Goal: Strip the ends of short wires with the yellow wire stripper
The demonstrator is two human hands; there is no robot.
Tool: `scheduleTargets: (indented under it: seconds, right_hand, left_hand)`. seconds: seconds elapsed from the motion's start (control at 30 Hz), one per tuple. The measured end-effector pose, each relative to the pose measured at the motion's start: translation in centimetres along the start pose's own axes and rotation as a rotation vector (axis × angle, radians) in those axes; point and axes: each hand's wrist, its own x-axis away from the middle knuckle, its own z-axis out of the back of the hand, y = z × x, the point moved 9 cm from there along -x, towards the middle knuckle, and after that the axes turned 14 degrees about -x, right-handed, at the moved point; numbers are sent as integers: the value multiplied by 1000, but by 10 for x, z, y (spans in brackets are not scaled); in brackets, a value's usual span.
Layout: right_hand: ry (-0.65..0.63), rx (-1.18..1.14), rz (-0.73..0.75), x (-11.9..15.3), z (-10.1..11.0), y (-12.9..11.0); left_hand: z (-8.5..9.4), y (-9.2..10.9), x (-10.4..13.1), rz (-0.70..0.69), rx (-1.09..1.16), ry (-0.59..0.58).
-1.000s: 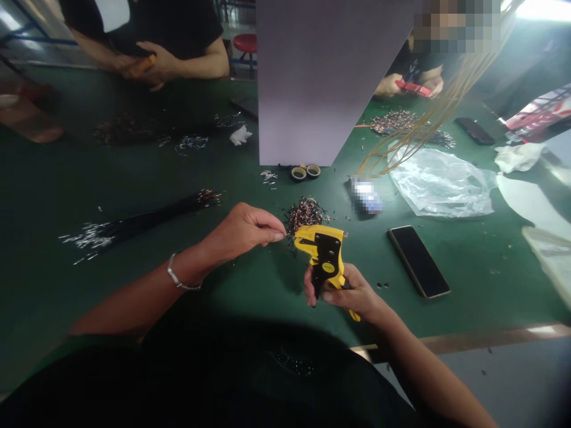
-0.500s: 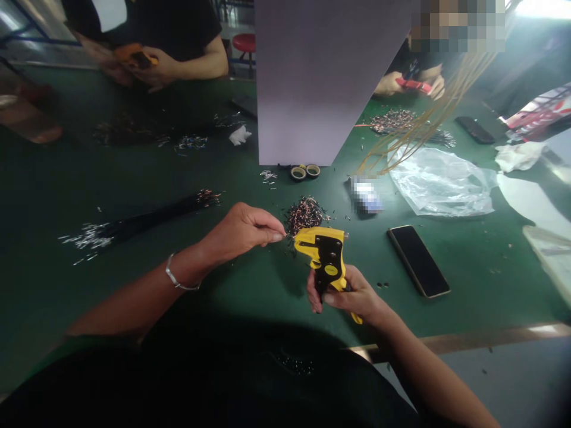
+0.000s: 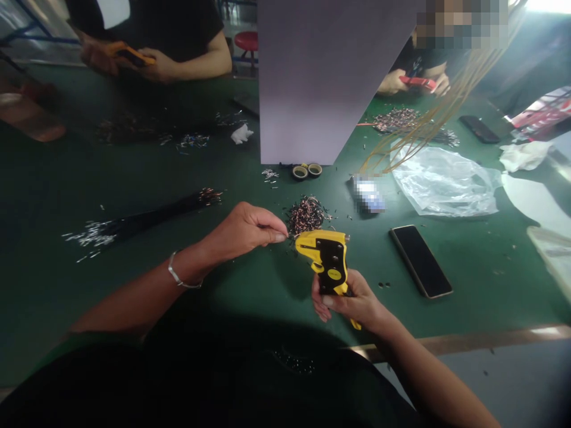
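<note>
My right hand (image 3: 345, 297) is closed round the handles of a yellow and black wire stripper (image 3: 328, 252), its jaws pointing left. Thumb and finger of my left hand (image 3: 252, 229) are pinched just left of those jaws, on what looks like a thin wire; only a tiny bit shows at the fingertips. Right behind the jaws lies a heap of short black and copper-coloured wire scraps (image 3: 307, 214). To the left of my left hand, a bundle of black wires (image 3: 151, 217) lies on the green table (image 3: 250, 285), with silvery ends to the left and copper ends to the right.
A phone (image 3: 420, 261) lies right of my right hand. Beyond are a clear plastic bag (image 3: 446, 184), two tape rolls (image 3: 307, 171) and small metal terminals (image 3: 269, 175). A pale panel (image 3: 307, 83) stands at the back. Two people across the table hold hand tools.
The wire stripper and my right hand have shifted slightly right and down, and its handles look spread a little more. My left hand keeps its pinch. The whole view has drifted slightly.
</note>
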Motion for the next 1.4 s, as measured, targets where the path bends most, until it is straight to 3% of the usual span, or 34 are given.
scheduleTargets:
  seconds: [0.17, 0.33, 0.47, 0.67, 0.77, 1.1, 1.4]
  right_hand:
    - [58, 15, 32, 1, 3, 4]
    - [198, 36, 117, -6, 21, 6]
    - [191, 45, 102, -7, 21, 8]
    - [206, -13, 238, -1, 20, -24]
    - [206, 47, 234, 0, 19, -32]
    - [181, 78, 150, -8, 23, -7]
    - [209, 145, 140, -15, 16, -5]
  left_hand:
    - [0, 0, -1, -5, -33, 1]
    - [-3, -2, -5, -28, -80, 17]
    - [-3, -4, -7, -40, -108, 48]
    - [2, -8, -4, -12, -99, 76]
    - [7, -6, -2, -20, -106, 123]
    - [7, 1, 4, -27, -166, 185]
    - [3, -6, 8, 47, -132, 234]
